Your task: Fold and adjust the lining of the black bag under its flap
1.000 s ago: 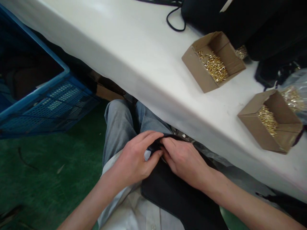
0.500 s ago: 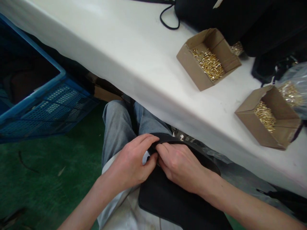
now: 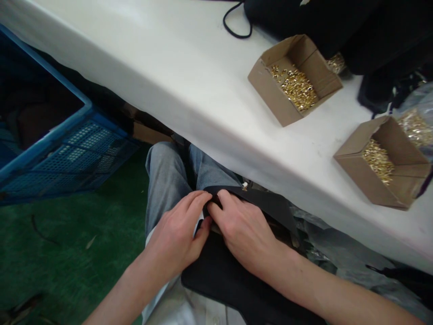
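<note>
Black fabric piece (image 3: 237, 275) is held on the lap below the white table (image 3: 162, 76); left hand (image 3: 176, 239) and right hand (image 3: 245, 234) are pinched together on its folded top edge. Likely soft, light, floppy; best gripped at the edge.
</note>
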Available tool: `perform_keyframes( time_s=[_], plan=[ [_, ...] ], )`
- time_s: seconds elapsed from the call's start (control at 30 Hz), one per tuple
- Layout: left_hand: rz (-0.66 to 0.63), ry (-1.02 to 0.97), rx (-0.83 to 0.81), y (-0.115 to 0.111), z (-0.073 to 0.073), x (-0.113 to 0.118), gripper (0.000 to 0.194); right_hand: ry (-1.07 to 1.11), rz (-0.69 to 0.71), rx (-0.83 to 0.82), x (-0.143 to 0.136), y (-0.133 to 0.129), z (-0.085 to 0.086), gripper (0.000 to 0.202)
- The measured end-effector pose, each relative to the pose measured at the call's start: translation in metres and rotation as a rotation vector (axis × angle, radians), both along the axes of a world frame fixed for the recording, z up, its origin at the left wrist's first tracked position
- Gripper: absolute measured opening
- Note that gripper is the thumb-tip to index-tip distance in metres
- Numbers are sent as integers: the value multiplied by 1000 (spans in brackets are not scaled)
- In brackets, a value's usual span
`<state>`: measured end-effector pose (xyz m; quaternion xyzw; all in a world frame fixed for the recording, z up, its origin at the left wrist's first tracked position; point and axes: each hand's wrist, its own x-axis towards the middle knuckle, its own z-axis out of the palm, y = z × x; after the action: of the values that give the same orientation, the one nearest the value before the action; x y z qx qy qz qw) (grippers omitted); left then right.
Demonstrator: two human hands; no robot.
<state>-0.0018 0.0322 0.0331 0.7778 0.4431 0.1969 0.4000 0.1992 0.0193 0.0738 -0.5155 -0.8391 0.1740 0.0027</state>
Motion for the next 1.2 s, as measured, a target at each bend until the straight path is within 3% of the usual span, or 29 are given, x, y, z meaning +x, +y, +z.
perform_keyframes(
  time_s=[0.23, 0.43, 0.7, 0.83, 1.03, 1.2],
  plan=[
    [22, -3, 37, -5, 4, 3, 49, 24, 65, 21, 2, -2, -2, 29],
    [-98, 143, 208, -6, 6, -2, 49, 30, 116, 57, 1, -3, -10, 26],
    [-108, 271, 133, -11, 10, 0, 63, 300, -67, 46, -1, -10, -23, 13],
    [-80, 312, 142, -13, 12, 4, 65, 350, -68, 67, -1, -10, -26, 12],
    [-87, 424, 148, -14, 15, 1, 45, 266, -57, -112, -6, -13, -24, 17],
    [-65, 464, 197, -21, 14, 5, 42, 282, -109, -290, -8, -10, -20, 13]
  ],
)
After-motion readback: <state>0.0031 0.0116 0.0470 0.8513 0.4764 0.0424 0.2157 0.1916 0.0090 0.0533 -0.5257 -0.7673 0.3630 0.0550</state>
